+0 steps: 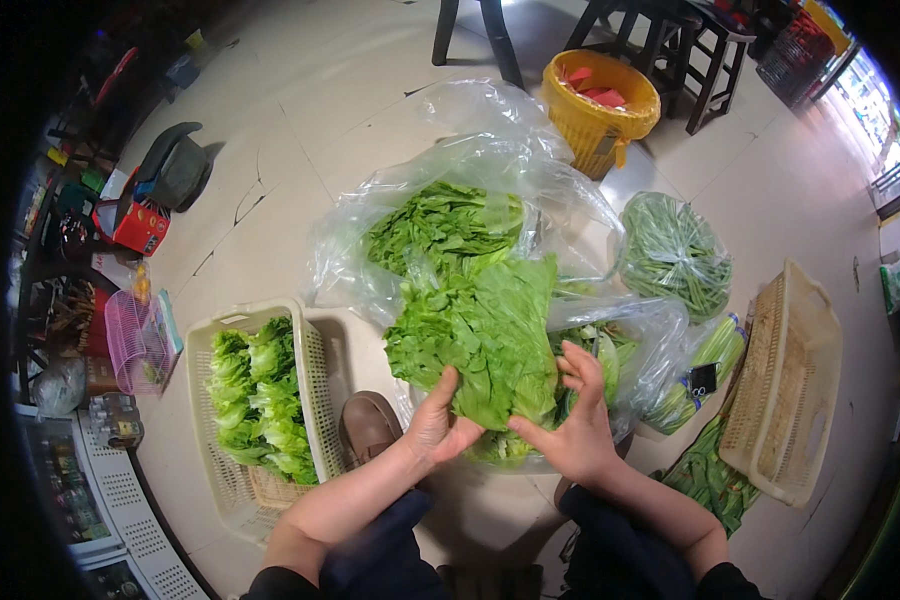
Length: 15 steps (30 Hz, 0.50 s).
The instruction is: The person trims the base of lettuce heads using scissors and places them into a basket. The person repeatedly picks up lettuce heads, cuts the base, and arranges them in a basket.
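A large head of leafy green lettuce [480, 337] is between my hands in the middle of the view. My left hand [442, 427] holds it from the lower left, thumb on top of the leaves. With thumb at the lower edge and fingers raised at the right side, my right hand [577, 420] pinches a leaf. Behind the lettuce, a clear plastic bag [345, 225] lies open around more dark green leafy heads [442, 225]. A cream plastic basket [322, 397] at the left holds heads of curly lettuce [262, 397]. Below my hands, more leaves show partly.
At the right are a bag of green beans [675, 255], banded stalk vegetables [675, 405], loose long green leaves [709, 472] and a tilted cream basket [784, 390]. A yellow lined bin [596, 120] and dark wooden stools [712, 67] stand beyond. My shoe [367, 424] is beside the left basket.
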{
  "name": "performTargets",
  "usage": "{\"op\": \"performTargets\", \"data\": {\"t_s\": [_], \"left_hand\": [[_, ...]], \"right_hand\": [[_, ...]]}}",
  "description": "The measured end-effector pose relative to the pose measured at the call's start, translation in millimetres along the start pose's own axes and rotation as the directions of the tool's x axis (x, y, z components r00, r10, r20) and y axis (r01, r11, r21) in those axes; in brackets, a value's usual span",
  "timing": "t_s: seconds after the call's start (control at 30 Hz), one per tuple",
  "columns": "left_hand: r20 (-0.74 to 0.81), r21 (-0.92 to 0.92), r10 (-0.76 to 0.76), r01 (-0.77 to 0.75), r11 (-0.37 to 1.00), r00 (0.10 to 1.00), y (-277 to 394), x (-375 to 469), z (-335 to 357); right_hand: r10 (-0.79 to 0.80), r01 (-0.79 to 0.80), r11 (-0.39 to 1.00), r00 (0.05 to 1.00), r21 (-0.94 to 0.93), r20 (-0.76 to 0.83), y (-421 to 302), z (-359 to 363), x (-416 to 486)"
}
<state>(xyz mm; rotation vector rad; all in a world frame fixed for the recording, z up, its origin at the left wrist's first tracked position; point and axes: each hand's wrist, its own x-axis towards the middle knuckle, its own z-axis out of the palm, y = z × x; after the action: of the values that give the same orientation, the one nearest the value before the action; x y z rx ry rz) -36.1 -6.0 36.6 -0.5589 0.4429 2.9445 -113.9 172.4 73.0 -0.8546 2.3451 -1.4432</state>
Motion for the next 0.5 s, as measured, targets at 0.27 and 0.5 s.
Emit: {"op": "performTargets", "data": {"t_s": [0.27, 0.5], "left_hand": [[-0.055, 0.074, 0.069, -0.065, 0.995, 0.996, 3.0, -4.3, -4.7], [-0.017, -0.056, 0.100, -0.100, 0.993, 0.995, 7.3, -3.6, -1.5]], "right_hand": [[-0.239, 0.236, 0.951, 0.971, -0.202, 0.010, -3.1, 5.1, 2.3], [-0.070, 0.099, 0.921, 0.994, 0.377, -0.090, 6.5, 20.6, -4.5]]}}
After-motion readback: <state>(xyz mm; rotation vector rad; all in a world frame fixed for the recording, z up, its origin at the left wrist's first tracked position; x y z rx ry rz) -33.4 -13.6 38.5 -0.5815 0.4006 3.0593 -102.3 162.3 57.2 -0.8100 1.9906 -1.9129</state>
